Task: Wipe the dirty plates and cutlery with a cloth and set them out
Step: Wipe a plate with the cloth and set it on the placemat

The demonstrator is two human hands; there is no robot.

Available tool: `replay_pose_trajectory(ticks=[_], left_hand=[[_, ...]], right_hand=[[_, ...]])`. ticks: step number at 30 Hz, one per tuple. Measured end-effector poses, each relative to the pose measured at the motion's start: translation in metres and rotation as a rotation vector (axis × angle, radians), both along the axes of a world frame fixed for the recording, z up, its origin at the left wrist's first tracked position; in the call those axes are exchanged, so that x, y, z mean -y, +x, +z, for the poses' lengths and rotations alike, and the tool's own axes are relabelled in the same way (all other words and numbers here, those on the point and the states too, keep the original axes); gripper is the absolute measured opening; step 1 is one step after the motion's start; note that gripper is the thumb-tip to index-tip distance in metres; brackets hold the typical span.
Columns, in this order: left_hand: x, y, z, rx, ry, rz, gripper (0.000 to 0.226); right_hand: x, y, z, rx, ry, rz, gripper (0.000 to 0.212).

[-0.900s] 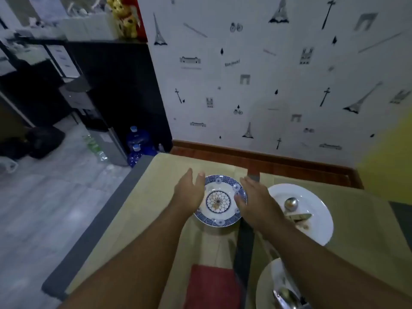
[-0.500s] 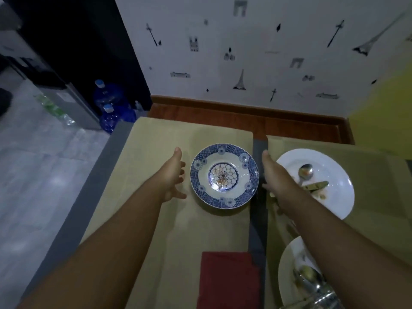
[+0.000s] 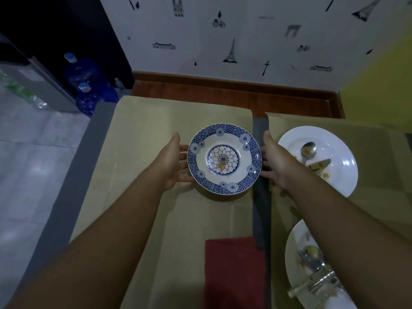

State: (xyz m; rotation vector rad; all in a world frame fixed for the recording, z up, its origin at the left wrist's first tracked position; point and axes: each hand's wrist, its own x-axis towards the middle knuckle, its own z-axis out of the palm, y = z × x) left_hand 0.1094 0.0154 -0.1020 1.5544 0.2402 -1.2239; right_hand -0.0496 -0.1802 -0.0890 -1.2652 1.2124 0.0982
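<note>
A small blue-and-white patterned plate (image 3: 224, 159) with a few crumbs at its centre sits on the left tan placemat (image 3: 138, 152). My left hand (image 3: 172, 161) is at its left rim and my right hand (image 3: 275, 161) at its right rim, and the fingers of both are tucked under the edge. A folded red cloth (image 3: 234, 273) lies on the mat near me. To the right, a dirty white plate (image 3: 334, 139) holds a spoon (image 3: 308, 150) and food scraps. A nearer white plate (image 3: 296, 253), partly hidden by my right forearm, carries metal cutlery (image 3: 316, 270).
The table's grey left edge (image 3: 73, 175) drops to a tiled floor. Blue water bottles (image 3: 84, 72) stand on the floor beside a dark cabinet. A patterned wall (image 3: 245, 41) with a wooden skirting runs right behind the table's far edge.
Both hands were apart from the patterned plate a moment ago. They have closed in onto its two sides. The camera has tilted further down.
</note>
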Motion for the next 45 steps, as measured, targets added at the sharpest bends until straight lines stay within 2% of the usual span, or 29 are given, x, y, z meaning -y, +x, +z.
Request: replay_pose_trajectory(ticks=[10,14,18,22,25,28,30,34,36,38,42,45], left_hand=[[-0.004,-0.017,0.019,0.101,-0.001,0.025,0.06],[-0.024,-0.032,0.038,0.056,-0.07,0.052,0.051],[-0.055,-0.067,0.047,0.079,-0.064,0.061,0.043],[-0.088,-0.114,0.044,0.126,0.014,0.116,0.022],[-0.112,-0.149,0.039,0.106,0.016,0.193,0.022],[-0.132,-0.179,0.032,0.101,0.034,0.3,0.024],[-0.145,-0.192,0.027,0.1,0.04,0.362,0.024],[-0.172,-0.202,0.013,0.132,0.054,0.443,0.022],[-0.185,-0.199,0.005,0.156,0.065,0.464,0.021],[-0.197,-0.196,-0.004,0.157,0.071,0.476,0.02],[-0.214,-0.189,-0.017,0.147,0.045,0.48,0.02],[-0.221,-0.186,-0.025,0.115,0.019,0.473,0.019]], right_hand=[[-0.004,-0.008,0.017,0.096,0.017,-0.007,0.056],[-0.013,-0.02,0.04,0.142,-0.023,0.01,0.052],[-0.033,-0.039,0.053,0.167,-0.039,0.115,0.055],[-0.052,-0.059,0.054,0.167,0.016,0.214,0.061],[-0.066,-0.071,0.056,0.197,0.033,0.289,0.047],[-0.082,-0.083,0.055,0.205,0.017,0.335,0.053],[-0.093,-0.092,0.052,0.239,-0.051,0.351,0.056],[-0.123,-0.121,0.037,0.296,-0.345,0.464,0.051],[-0.142,-0.139,0.018,0.32,-0.53,0.614,0.037],[-0.161,-0.158,-0.004,0.243,-0.712,0.823,0.034],[-0.189,-0.181,-0.039,-0.013,-0.864,1.134,0.078],[-0.199,-0.184,-0.053,-0.094,-0.924,1.271,0.1]])
